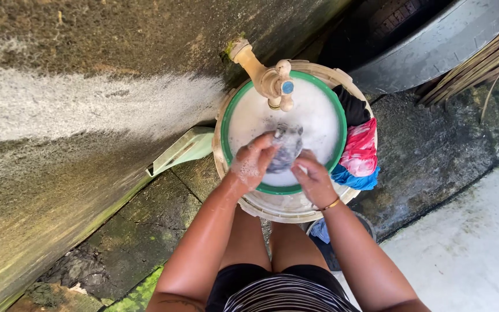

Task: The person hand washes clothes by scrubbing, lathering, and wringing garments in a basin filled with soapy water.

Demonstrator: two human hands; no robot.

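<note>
Both hands (pixel 284 167) gripping bunched grey cloth (pixel 287 149), upright

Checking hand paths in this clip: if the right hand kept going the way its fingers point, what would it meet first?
The right hand would likely meet the grey soapy cloth it already grips, then the tap; depth is unclear.

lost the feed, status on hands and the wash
Left hand and right hand both shut on grey cloth over soapy basin. Tap directly above. Nothing blocking.

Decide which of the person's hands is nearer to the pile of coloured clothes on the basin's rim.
Right. The right hand is just beside the coloured clothes, holding the grey cloth; the left hand grips that cloth from the far side, over the soapy basin.
</note>
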